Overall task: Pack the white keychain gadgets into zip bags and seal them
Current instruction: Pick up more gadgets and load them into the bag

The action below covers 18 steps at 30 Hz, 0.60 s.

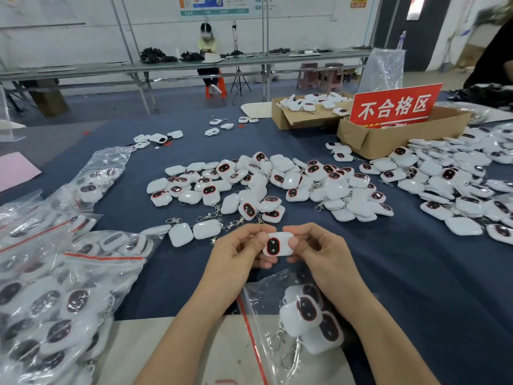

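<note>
White keychain gadget [278,243] pinched at its ends by left hand [241,249] and right hand [317,246], above part-filled zip bag [263,302] on table [416,287]

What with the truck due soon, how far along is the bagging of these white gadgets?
Done: a pile of filled clear plastic zip bags with red strips lies at the left. In hand: the left hand and right hand hold one white rounded keychain gadget by a clear bag holding a few. Left: a loose heap of gadgets mid-table and a second heap on the right.
</note>
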Tool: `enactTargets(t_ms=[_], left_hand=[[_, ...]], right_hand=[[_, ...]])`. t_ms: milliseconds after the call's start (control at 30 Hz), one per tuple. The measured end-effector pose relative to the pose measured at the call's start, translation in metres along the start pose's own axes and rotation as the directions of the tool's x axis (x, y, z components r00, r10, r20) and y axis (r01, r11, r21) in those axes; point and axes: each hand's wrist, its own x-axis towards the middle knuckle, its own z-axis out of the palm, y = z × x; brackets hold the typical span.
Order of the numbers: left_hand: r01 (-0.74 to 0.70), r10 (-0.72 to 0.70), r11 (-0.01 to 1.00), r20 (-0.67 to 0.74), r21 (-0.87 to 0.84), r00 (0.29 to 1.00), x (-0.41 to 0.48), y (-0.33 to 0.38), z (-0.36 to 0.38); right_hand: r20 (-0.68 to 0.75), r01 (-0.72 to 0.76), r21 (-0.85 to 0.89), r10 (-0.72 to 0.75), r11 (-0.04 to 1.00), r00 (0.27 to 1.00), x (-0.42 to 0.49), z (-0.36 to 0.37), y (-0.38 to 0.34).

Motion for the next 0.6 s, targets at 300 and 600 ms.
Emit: enactTargets(t_ms=[300, 600], left_hand=[[0.019, -0.021, 0.999, 0.036, 0.032, 0.999, -0.009, 0.012, -0.004], [0.11, -0.126, 0.988, -0.149, -0.109, 0.981, -0.045, 0.037, -0.054]], right_hand=[[-0.065, 0.055, -0.066, -0.059, 0.996, 0.996, -0.008, 0.004, -0.007], [0.053, 0.434, -0.513, -0.477, 0.741, 0.877, -0.016, 0.006, -0.038]])
